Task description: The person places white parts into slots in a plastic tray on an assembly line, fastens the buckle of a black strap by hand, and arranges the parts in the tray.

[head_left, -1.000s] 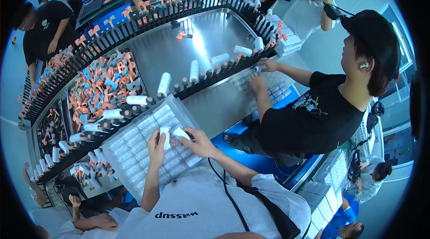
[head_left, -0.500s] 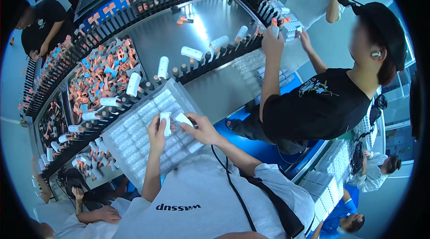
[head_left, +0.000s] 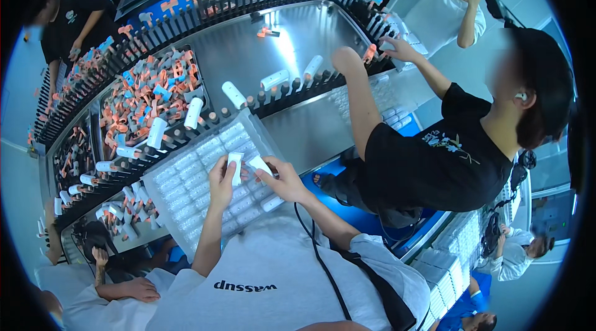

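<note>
My left hand [head_left: 221, 183] is closed on a white plastic casing [head_left: 235, 166], upright between thumb and fingers. Just to its right, my right hand [head_left: 287, 181] pinches a second white casing [head_left: 259, 164], tilted toward the first. A small gap separates the two pieces. Both hands hover above a clear, compartmented plastic tray [head_left: 180, 176], tilted in front of my body. Whitish items fill its rows of pockets, and my forearms hide part of it.
Beyond the tray curves a belt of black pegs [head_left: 271, 106], some bearing white casings [head_left: 234, 95]. It rings a metal table [head_left: 226, 51] with a heap of orange, grey and blue parts [head_left: 149, 98]. A co-worker in black [head_left: 434, 163] stands close on the right; stacked trays [head_left: 444, 269] are behind.
My two hands keep nearly the same pose with both white casings. The co-worker's near hand has moved left and down over the pegs. My view has shifted slightly.
</note>
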The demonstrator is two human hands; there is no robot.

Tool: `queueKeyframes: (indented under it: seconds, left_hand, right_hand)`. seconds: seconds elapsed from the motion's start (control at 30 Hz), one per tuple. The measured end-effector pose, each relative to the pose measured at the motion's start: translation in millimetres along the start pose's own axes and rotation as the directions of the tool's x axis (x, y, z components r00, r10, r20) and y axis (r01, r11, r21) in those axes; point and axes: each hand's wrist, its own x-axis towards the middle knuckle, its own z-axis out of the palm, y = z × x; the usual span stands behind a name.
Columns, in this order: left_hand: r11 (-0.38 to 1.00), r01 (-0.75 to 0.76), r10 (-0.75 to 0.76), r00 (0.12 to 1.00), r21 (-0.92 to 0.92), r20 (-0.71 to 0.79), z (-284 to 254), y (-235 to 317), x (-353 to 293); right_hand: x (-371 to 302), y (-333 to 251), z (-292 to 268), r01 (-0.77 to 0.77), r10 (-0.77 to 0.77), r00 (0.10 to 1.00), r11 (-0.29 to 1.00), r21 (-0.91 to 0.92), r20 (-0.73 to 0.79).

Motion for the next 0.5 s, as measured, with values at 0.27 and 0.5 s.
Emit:
queueKeyframes:
  seconds: [0.27, 0.5]
  left_hand:
    - [0.999, 0.023, -0.023, 1.000, -0.032, 0.007, -2.5, -3.4, -0.3]
    - [1.000, 0.027, -0.027, 1.000, -0.010, 0.008, -1.8, -1.5, -2.0]
  right_hand:
    - [-0.4, -2.8, 0.9, -0.009, 0.010, 1.000, 1.000, 0.016, -0.022]
    - [2.5, 5.5, 1.1, 0.016, 0.003, 0.997, 0.968, 0.249, -0.076]
